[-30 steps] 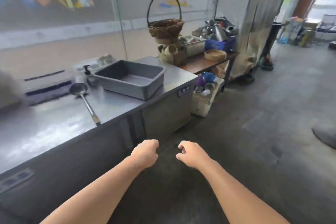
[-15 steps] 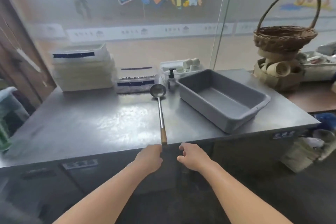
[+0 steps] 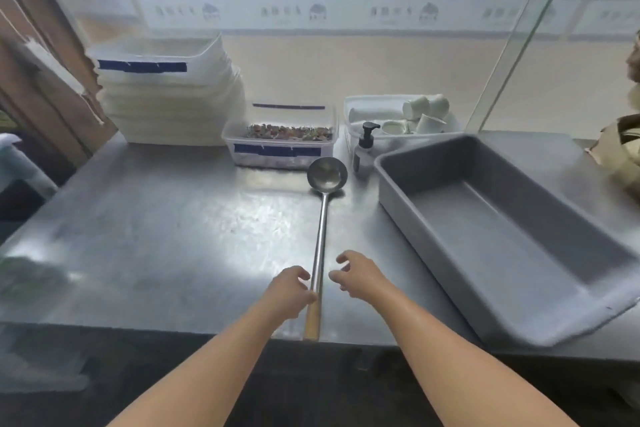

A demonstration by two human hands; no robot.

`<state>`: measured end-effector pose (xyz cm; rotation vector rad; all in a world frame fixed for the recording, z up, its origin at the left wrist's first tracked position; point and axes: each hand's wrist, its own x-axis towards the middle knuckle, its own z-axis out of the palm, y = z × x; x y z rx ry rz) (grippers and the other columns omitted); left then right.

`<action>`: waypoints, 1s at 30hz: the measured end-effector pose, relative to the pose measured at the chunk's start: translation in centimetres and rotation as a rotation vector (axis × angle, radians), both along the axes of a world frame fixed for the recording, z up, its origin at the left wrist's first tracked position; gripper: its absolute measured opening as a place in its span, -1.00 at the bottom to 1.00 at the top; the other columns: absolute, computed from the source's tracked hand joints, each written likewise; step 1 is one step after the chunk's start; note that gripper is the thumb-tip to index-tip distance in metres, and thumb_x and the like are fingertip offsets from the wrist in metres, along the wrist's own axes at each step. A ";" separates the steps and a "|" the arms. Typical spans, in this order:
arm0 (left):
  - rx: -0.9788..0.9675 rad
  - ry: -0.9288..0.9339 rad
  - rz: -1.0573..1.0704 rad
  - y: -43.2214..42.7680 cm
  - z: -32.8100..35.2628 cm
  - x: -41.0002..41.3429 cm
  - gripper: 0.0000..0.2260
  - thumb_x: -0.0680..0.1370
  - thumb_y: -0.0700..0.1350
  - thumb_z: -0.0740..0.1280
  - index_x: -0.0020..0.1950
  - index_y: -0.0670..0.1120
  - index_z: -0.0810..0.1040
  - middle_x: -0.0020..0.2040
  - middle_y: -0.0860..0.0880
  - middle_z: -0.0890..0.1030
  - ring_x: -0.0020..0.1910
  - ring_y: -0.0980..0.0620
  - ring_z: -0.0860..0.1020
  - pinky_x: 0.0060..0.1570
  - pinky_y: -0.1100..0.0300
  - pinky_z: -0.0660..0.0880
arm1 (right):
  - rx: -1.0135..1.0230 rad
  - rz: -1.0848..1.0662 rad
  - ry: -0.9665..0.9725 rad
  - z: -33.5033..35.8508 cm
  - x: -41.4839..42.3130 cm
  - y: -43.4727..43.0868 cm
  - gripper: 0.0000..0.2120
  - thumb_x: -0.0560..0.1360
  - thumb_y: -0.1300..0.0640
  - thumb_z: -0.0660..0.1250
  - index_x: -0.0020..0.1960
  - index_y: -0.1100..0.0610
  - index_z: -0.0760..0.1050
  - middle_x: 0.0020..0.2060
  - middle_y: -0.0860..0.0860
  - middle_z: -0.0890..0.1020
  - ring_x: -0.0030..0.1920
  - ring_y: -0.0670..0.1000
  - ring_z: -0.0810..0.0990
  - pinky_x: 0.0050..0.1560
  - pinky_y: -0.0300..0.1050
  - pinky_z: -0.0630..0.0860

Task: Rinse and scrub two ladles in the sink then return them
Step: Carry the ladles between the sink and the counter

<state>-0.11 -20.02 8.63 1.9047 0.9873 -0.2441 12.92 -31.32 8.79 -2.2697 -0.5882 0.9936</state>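
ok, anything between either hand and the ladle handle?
Nothing visible. The left hand touches the ladle near its wooden handle end. The right hand hovers open just right of the shaft, with only bare counter between. No sink in view.

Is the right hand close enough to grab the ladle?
Probably yes. The right hand hovers open just right of the ladle, near its handle, with only bare counter between them. The left hand is at the handle's other side, so the right side looks free.
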 end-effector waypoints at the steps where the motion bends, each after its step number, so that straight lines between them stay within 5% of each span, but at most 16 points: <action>1: -0.042 0.009 0.015 0.5 -0.7 0.8 -0.59 0.50 -0.12 0.43 0.32 -0.03 0.43 0.09 -0.06 0.59 0.00 -0.02 0.62 -0.07 0.11 0.66 | 0.003 -0.024 0.036 -0.7 0.8 0.9 -0.56 0.51 0.00 0.36 0.33 0.09 0.40 0.12 0.05 0.58 0.03 0.07 0.65 0.01 -0.04 0.61; 5: -0.107 0.025 0.008 2.8 -3.4 4.3 -0.45 0.49 -0.11 0.44 0.43 -0.05 0.33 0.06 -0.02 0.54 -0.04 -0.01 0.60 -0.02 0.10 0.60 | -0.016 -0.118 0.137 -3.7 3.8 4.6 -0.53 0.49 0.01 0.37 0.34 0.11 0.36 0.11 0.04 0.56 0.04 0.10 0.65 -0.13 -0.07 0.60; 8: -0.131 0.046 -0.038 4.9 -5.5 7.3 -0.38 0.48 -0.13 0.43 0.48 -0.08 0.26 -0.03 0.01 0.54 -0.09 0.01 0.58 -0.04 0.15 0.54 | -0.026 -0.233 0.185 -5.9 6.1 7.9 -0.51 0.47 0.04 0.40 0.33 0.12 0.36 -0.02 0.02 0.58 -0.02 0.09 0.66 0.02 0.05 0.64; 11: -0.140 0.077 -0.080 6.0 -7.1 9.0 -0.33 0.46 -0.13 0.45 0.50 -0.10 0.24 0.18 -0.08 0.57 0.10 -0.03 0.59 -0.01 0.18 0.52 | -0.031 -0.287 0.250 -6.9 7.3 10.4 -0.57 0.49 0.12 0.40 0.29 0.11 0.35 -0.04 0.03 0.56 -0.03 0.08 0.64 0.00 0.04 0.64; 17: -0.192 0.120 -0.064 8.1 -9.4 11.5 -0.65 0.48 -0.20 0.42 0.21 -0.06 0.39 0.07 -0.05 0.53 0.02 -0.03 0.56 -0.09 0.13 0.49 | -0.076 -0.313 0.242 -10.5 9.2 13.5 -0.67 0.38 0.24 0.44 0.08 0.05 0.43 -0.06 0.06 0.63 0.00 0.10 0.66 0.09 0.18 0.62; 20: -0.330 0.157 0.009 8.9 -9.9 12.1 -0.72 0.44 -0.30 0.42 0.01 -0.05 0.41 -0.05 -0.12 0.53 -0.07 -0.14 0.60 -0.01 -0.11 0.63 | -0.044 -0.366 0.322 -9.9 9.5 13.9 -0.70 0.41 0.37 0.39 -0.03 0.03 0.42 -0.11 0.11 0.58 -0.08 0.11 0.62 0.08 0.23 0.62; 30: -0.572 0.028 -0.047 10.6 -7.4 9.8 -0.65 0.46 -0.36 0.41 0.17 -0.19 0.40 -0.08 -0.17 0.51 -0.15 -0.14 0.62 -0.02 -0.27 0.62 | 0.105 -0.444 0.461 -7.8 7.9 12.5 -0.74 0.49 0.40 0.35 0.10 0.15 0.48 -0.07 0.18 0.62 -0.14 0.12 0.69 -0.02 0.08 0.68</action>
